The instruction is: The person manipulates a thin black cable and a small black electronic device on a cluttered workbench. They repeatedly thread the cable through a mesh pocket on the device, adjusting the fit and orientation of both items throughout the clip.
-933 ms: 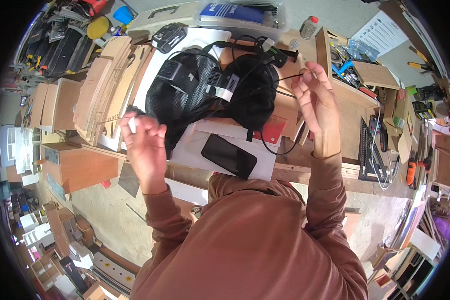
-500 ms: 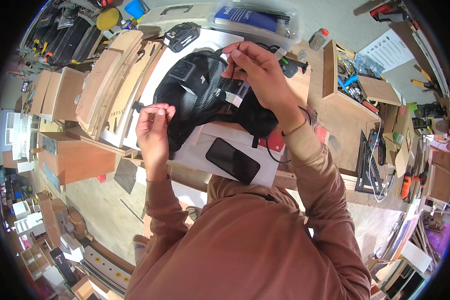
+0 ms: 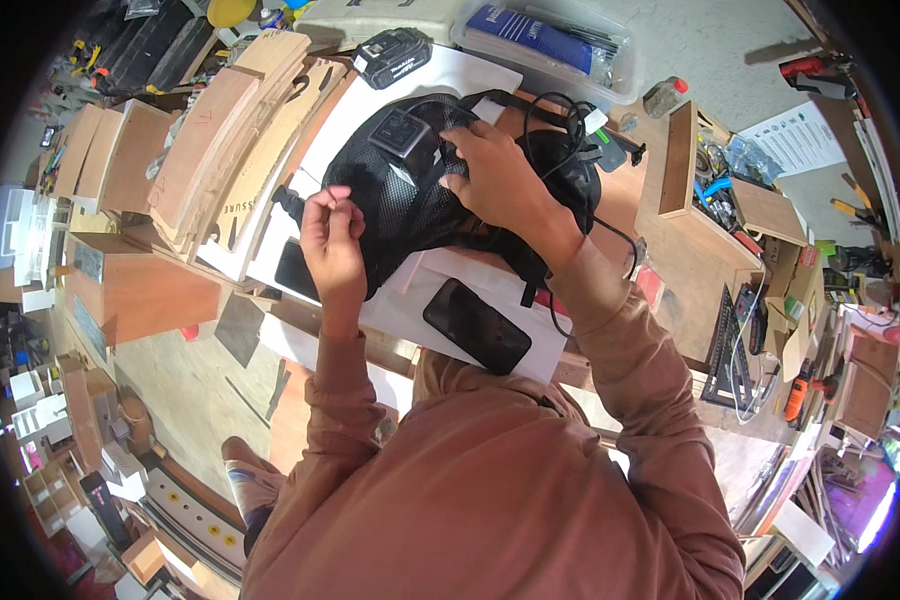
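Observation:
A black mesh bag (image 3: 410,210) with straps lies on the white board in front of me. A dark square device (image 3: 400,135) sits on its upper part. My right hand (image 3: 505,185) is at the bag's right side, thumb and fingers curled on the mesh. At the bag's left edge, my left hand (image 3: 335,240) is raised with thumb and fingertips pinched together; what they hold is too small to make out. A black strap end (image 3: 288,203) shows just left of that hand. Near me lies a black smartphone (image 3: 477,325), and another flat dark item (image 3: 295,270) is partly behind my left wrist.
A black battery pack (image 3: 392,57) and a clear plastic tub (image 3: 625,75) stand behind the bag. A black cable (image 3: 625,240) loops at its right. Stacked wooden panels (image 3: 230,150) line the left; an open wooden box (image 3: 680,160) of small parts stands right.
My right hand has come down onto the mesh from holding a thin cord above it. My left hand has shifted right, nearer the bag. The white-labelled piece under my right hand has gone from sight.

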{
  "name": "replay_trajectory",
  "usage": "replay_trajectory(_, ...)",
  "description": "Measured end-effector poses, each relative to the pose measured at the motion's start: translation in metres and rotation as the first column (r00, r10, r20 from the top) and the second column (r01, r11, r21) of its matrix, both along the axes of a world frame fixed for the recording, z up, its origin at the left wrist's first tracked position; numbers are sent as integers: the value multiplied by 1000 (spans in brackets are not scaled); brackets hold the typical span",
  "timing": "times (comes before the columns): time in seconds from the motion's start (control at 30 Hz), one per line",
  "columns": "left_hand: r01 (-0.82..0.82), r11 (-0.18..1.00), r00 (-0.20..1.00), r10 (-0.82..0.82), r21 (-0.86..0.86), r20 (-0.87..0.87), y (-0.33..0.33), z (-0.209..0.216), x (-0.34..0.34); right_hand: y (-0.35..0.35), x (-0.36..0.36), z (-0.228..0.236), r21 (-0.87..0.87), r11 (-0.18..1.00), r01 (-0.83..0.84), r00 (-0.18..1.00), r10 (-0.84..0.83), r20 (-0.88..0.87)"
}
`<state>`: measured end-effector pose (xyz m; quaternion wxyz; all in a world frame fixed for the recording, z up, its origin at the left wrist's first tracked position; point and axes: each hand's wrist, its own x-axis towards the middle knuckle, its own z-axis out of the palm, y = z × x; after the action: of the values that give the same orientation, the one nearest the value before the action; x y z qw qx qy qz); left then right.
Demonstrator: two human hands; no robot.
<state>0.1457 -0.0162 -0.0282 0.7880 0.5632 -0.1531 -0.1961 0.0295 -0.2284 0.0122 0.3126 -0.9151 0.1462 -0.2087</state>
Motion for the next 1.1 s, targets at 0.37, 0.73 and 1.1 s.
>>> replay_trajectory(0.37, -164, 942, 805, -45, 294, 592, -71, -10, 11, -10, 7, 12, -92, 982, -163, 868, 99, -486)
replay_trajectory(0.73, 109, 992, 940, -123, 62, 318, -70, -4, 28, -6, 15, -19, -298, 941, -158, 927, 38, -373)
replay_trajectory(1.1, 83, 993, 958, -104, 88, 267, -74, 23, 43, -6, 20, -9, -155, 924, -348, 873, 260, -412)
